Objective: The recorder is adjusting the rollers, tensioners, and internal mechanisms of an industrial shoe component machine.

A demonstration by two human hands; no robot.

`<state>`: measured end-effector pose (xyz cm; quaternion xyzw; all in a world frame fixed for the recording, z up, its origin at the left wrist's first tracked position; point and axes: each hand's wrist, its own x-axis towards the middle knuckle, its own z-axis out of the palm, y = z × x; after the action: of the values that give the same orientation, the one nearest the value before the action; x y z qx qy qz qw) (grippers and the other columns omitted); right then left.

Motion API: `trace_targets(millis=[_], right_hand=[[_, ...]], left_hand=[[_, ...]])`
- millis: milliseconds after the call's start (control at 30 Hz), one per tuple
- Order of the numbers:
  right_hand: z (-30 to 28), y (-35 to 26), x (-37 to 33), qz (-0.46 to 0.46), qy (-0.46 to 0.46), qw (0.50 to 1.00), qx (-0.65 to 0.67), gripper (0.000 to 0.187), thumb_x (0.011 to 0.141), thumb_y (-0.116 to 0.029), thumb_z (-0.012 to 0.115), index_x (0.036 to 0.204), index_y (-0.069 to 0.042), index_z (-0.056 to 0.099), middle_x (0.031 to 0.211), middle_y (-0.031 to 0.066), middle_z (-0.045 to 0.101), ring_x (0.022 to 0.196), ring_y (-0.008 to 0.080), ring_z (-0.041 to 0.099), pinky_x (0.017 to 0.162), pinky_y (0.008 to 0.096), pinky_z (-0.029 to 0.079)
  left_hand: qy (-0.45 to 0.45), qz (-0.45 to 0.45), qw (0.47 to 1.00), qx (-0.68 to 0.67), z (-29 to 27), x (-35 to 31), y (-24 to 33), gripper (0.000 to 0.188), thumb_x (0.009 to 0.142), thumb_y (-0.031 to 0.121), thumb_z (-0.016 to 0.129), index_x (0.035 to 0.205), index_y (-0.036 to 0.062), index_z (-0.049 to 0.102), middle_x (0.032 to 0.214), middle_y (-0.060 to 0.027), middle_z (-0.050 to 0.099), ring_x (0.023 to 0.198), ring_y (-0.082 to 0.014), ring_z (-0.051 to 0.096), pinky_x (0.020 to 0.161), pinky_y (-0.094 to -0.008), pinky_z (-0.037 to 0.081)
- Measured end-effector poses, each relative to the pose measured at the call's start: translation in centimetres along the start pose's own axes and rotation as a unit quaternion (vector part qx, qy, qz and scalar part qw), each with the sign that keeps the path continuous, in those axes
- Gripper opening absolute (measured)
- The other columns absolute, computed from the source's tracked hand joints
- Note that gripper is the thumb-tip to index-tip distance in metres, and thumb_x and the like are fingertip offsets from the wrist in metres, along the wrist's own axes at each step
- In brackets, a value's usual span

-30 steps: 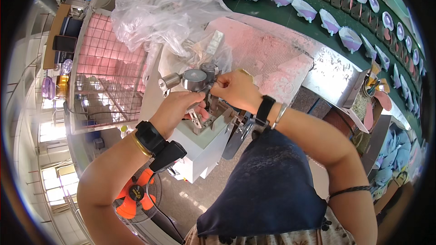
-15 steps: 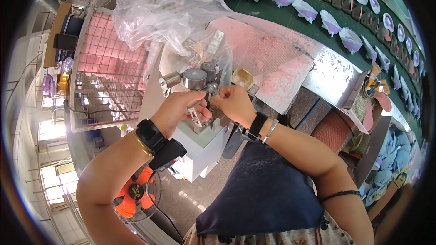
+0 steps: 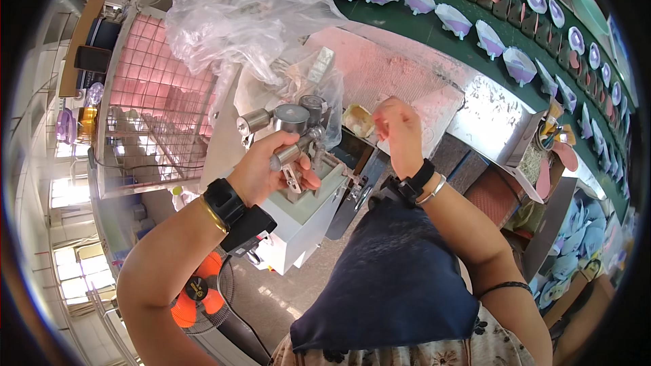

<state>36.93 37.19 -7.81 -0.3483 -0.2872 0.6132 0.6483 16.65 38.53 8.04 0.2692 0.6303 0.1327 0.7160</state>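
My left hand (image 3: 261, 168) is closed around a metal cylinder (image 3: 287, 156) on the near side of a small bench machine. Its thumb lies over the top and its fingers curl underneath. Above that grip sit the machine's round metal cap (image 3: 291, 118) and a side cylinder (image 3: 254, 122). My right hand (image 3: 400, 132) is apart from the machine, raised just right of a small yellowish dish (image 3: 358, 120). Its fingers are curled in, and whatever they may hold is hidden.
A pink-dusted board (image 3: 386, 61) lies beyond the hands. Clear plastic sheeting (image 3: 230, 20) heaps up behind the machine. A green conveyor (image 3: 468, 47) carries several lilac and white pieces. An orange-bladed fan (image 3: 196, 289) stands low at left; a box with brushes (image 3: 532, 146) is at right.
My right hand has left the machine and moved right, beside the yellowish dish. My left hand stays at the machine, with the metal cylinder now plainly visible in its grip.
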Motion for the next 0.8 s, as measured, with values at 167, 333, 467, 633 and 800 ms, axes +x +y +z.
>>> trace_targets(millis=[167,333,467,633,800], right_hand=[[2.4,2.3,-0.6,0.095,-0.104,0.96,-0.244,0.035,0.099,-0.024,0.051,0.078,0.001,0.062,0.065,0.0082,0.057,0.058,0.0194,0.057,0.059,0.033,0.045],[5.7,-1.0,0.0,0.082,-0.16,0.9,-0.396,0.05,0.102,-0.036,0.045,0.074,0.002,0.062,0.063,0.0177,0.06,0.062,0.0335,0.061,0.063,0.0418,0.047],[6.7,-0.2,-1.7,0.107,-0.088,0.938,-0.317,0.05,0.104,-0.035,0.042,0.075,0.001,0.061,0.06,0.0159,0.059,0.06,0.033,0.062,0.062,0.0413,0.047],[7.3,1.9,-3.5,0.068,-0.012,0.972,-0.224,0.041,0.104,-0.03,0.043,0.083,0.001,0.059,0.061,0.0132,0.06,0.058,0.0282,0.062,0.06,0.0384,0.047],[5.3,1.9,-2.3,0.027,-0.071,0.97,-0.23,0.034,0.104,-0.025,0.045,0.085,0.001,0.059,0.063,0.0123,0.061,0.059,0.0281,0.062,0.059,0.038,0.047]], left_hand=[[-0.013,0.005,1.0,0.007,0.3,0.2,0.1,0.043,0.097,0.037,0.041,0.081,0.0025,0.062,0.077,-0.0159,0.067,0.081,-0.0335,0.069,0.081,-0.0424,0.052],[-0.011,0.004,1.0,0.003,-0.1,0.0,-0.2,0.043,0.098,0.036,0.04,0.08,0.0027,0.06,0.077,-0.0127,0.064,0.079,-0.0333,0.068,0.081,-0.0439,0.052],[-0.015,0.006,1.0,-0.026,-0.7,0.5,-0.5,0.042,0.098,0.036,0.039,0.081,0.0031,0.059,0.079,-0.0149,0.066,0.078,-0.0328,0.068,0.081,-0.0446,0.051],[-0.061,0.007,0.998,0.005,-1.0,0.6,-0.3,0.041,0.098,0.036,0.038,0.083,0.0035,0.059,0.087,-0.017,0.068,0.08,-0.032,0.067,0.081,-0.0443,0.051],[0.068,0.039,0.97,0.232,0.5,-0.9,1.3,0.04,0.099,0.04,0.042,0.089,0.007,0.062,0.085,-0.0096,0.069,0.084,-0.0197,0.067,0.081,-0.035,0.049]])
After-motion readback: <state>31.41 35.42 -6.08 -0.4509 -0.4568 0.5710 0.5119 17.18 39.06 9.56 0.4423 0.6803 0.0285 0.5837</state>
